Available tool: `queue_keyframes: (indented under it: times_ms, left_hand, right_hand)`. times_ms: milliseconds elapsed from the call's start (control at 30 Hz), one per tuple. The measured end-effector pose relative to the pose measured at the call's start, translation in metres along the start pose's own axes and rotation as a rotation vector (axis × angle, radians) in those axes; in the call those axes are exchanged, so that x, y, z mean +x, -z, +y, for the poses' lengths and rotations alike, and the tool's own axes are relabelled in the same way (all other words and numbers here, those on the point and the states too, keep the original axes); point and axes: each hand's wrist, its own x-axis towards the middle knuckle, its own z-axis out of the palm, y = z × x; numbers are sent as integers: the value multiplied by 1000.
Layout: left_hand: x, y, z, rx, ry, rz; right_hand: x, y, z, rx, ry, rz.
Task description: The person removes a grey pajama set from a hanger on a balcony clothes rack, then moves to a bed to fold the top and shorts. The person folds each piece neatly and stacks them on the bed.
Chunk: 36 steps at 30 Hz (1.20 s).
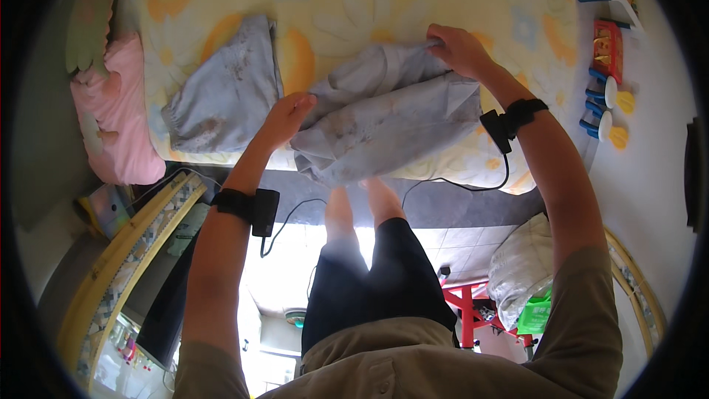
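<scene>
A grey garment (384, 129) with brownish stains lies rumpled at the near edge of the bed, part of it hanging over. My left hand (290, 117) pinches its left side, fingers closed on the cloth. At its upper right corner my right hand (456, 49) grips the fabric between thumb and fingers. What kind of garment it is does not show clearly. To the left lies a folded pair of grey trousers or shorts (227, 92), also stained, with a gathered edge at its lower left. Neither hand touches that piece.
The bed (384, 7) has a yellow floral sheet. A pink pillow (111, 114) sits at its left side. Toys, a red one (607, 50) among them, stand along the right wall. Cables run from black wrist straps on both forearms. A white bag (521, 262) rests at the lower right.
</scene>
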Motion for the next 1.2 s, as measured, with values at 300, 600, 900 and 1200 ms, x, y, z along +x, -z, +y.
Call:
queue_keyframes:
  times_ms: [300,600,900,1200]
  left_hand:
    - [120,77,86,656,-591,448]
    - [112,52,46,930,-332,521]
    - [136,54,30,886,-150,564]
    - [188,97,23,902,-125,535]
  right_hand:
    - [69,72,39,-283,-131,441]
    - [1,10,100,-222,-497,434]
    - [-38,-44,66,-392,-394,450]
    - [39,-30,102,-312,-322,511]
